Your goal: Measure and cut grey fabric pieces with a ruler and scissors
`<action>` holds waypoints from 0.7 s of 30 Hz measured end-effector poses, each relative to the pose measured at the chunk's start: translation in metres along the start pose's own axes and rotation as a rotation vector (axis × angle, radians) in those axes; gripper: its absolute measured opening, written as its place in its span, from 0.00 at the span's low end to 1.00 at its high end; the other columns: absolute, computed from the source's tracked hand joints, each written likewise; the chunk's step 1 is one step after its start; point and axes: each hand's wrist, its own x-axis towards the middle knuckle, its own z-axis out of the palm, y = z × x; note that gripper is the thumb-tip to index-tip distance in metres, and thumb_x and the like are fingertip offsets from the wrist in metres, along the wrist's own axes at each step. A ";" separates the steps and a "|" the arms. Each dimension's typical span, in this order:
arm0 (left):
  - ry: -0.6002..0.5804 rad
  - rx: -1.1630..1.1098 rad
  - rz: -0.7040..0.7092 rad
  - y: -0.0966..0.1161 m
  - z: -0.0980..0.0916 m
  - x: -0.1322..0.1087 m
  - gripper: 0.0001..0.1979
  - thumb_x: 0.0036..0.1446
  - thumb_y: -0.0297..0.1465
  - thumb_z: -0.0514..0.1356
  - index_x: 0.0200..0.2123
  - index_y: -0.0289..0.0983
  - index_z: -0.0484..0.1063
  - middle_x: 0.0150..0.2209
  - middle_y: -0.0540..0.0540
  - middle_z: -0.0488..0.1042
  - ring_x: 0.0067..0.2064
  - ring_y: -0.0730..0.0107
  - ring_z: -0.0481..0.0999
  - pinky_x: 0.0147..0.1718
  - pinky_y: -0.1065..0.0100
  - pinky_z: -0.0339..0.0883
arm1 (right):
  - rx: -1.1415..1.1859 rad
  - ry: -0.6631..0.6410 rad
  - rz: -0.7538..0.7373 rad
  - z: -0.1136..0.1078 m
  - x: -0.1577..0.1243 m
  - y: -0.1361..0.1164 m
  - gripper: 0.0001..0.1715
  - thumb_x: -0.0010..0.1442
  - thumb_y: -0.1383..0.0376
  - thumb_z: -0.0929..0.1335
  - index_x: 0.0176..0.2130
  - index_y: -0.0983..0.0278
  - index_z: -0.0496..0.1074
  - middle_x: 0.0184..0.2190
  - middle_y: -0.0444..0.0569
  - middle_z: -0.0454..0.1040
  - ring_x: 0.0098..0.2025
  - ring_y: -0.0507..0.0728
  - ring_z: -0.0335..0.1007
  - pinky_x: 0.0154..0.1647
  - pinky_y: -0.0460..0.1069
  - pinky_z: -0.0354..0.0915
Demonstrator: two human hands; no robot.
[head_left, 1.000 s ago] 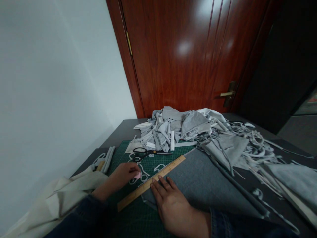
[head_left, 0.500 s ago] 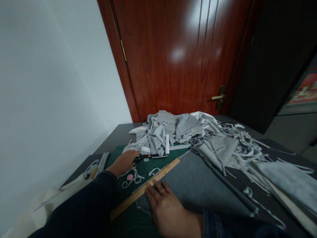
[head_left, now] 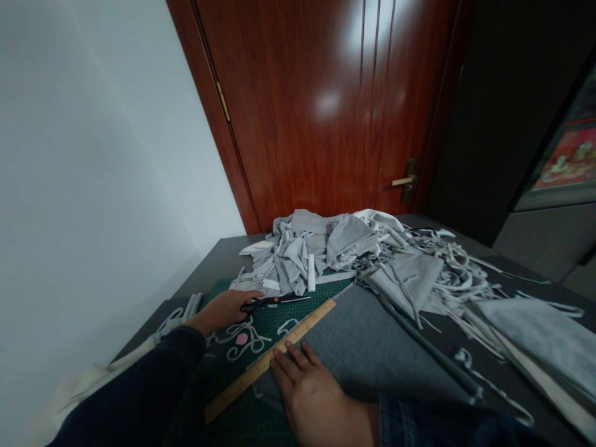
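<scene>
Though curled over scissors handles near left edge of worktop, not clearly gripping: left hand. Blades pointing right, along far edge. Right hand farther off, flat and spread, pressing ruler, holding nothing.

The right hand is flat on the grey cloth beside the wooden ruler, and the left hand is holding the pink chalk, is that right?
Not quite. In the head view the left hand is on the black scissors; the pink chalk lies loose on the green mat. The right hand is flat on the grey cloth beside the wooden ruler.
</scene>
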 end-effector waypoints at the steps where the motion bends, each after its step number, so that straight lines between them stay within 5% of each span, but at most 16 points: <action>1: -0.001 -0.015 0.012 0.001 -0.002 -0.001 0.33 0.51 0.27 0.57 0.62 0.45 0.74 0.50 0.45 0.84 0.50 0.57 0.82 0.51 0.63 0.69 | 0.005 0.023 0.003 0.001 -0.001 0.000 0.33 0.72 0.62 0.61 0.70 0.74 0.61 0.70 0.63 0.63 0.73 0.72 0.55 0.71 0.69 0.58; 7: 0.115 -0.398 0.065 0.002 0.004 -0.008 0.32 0.49 0.30 0.60 0.61 0.43 0.74 0.58 0.44 0.79 0.59 0.56 0.77 0.62 0.56 0.65 | 0.114 0.178 0.044 -0.006 -0.001 0.006 0.30 0.72 0.64 0.63 0.70 0.64 0.62 0.68 0.53 0.67 0.71 0.62 0.59 0.73 0.57 0.55; 11: 0.231 -0.856 -0.096 0.011 0.017 -0.013 0.37 0.47 0.36 0.68 0.62 0.38 0.70 0.38 0.48 0.80 0.40 0.63 0.80 0.43 0.64 0.73 | -0.060 0.113 0.041 -0.026 0.021 0.026 0.18 0.70 0.70 0.65 0.57 0.67 0.74 0.54 0.56 0.77 0.57 0.61 0.71 0.60 0.53 0.69; 15: 0.313 -1.244 -0.194 0.035 0.026 -0.013 0.28 0.45 0.38 0.73 0.50 0.37 0.75 0.29 0.55 0.70 0.27 0.76 0.68 0.26 0.74 0.61 | -0.313 0.023 -0.126 -0.039 0.043 0.050 0.10 0.70 0.70 0.65 0.46 0.67 0.76 0.43 0.56 0.77 0.49 0.63 0.70 0.47 0.57 0.71; 21: 0.283 -1.441 -0.232 0.047 0.027 -0.016 0.22 0.43 0.38 0.74 0.39 0.36 0.74 0.24 0.57 0.64 0.23 0.80 0.60 0.22 0.76 0.56 | -0.387 -0.038 -0.281 -0.051 0.054 0.063 0.07 0.71 0.69 0.65 0.45 0.65 0.73 0.43 0.53 0.75 0.42 0.60 0.71 0.40 0.54 0.70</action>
